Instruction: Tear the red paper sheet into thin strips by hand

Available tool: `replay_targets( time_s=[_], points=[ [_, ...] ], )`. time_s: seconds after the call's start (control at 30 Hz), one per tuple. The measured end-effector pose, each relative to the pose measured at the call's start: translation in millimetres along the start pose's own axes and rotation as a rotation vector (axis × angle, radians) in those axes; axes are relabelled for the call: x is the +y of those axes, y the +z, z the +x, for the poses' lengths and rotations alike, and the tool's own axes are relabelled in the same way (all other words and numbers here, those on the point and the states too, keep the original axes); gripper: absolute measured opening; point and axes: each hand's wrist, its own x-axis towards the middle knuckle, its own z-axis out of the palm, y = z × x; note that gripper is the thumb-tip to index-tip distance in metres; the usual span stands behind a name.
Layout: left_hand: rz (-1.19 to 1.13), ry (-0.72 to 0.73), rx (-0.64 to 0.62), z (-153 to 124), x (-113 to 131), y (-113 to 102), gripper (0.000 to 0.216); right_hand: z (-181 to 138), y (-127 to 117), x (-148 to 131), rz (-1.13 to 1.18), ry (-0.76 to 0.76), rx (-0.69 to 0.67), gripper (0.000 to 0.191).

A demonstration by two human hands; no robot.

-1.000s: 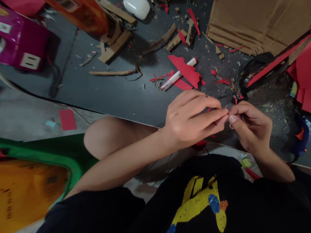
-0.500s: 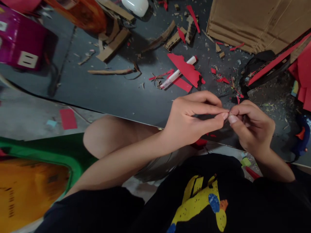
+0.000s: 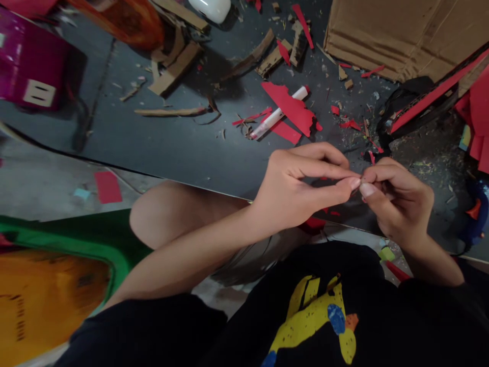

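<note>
Over the near edge of the dark table [image 3: 171, 148], my left hand [image 3: 301, 186] pinches thumb against forefinger, its fingertips meeting those of my right hand [image 3: 399, 199]. My right hand is closed in a pinch too, the other fingers curled in. Whatever lies between the fingertips is too small and covered to make out; a speck of red shows just under them. Beyond my left hand, a white marker with a red end [image 3: 269, 125] lies under a torn piece of red paper [image 3: 292, 109].
Cardboard strips [image 3: 178, 69] and red scraps litter the table. A flattened cardboard box [image 3: 401, 38] lies at the back right. At the far left stand a purple box [image 3: 32, 61] and an orange object [image 3: 130, 23]. A green-rimmed seat or bin [image 3: 122, 255] is below left.
Both hands keep almost the same pinch, with only slight finger movement. The table scene has shifted a little to the left in view.
</note>
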Motion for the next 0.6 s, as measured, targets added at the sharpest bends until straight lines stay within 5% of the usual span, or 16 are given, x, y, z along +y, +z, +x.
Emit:
replay_targets(
  time_s=[0.6],
  points=[
    [-0.058, -0.012, 0.016, -0.2, 3.1, 0.0, 0.013, 1.9, -0.5, 3.6, 0.151, 0.008, -0.041, 0.007]
  ],
)
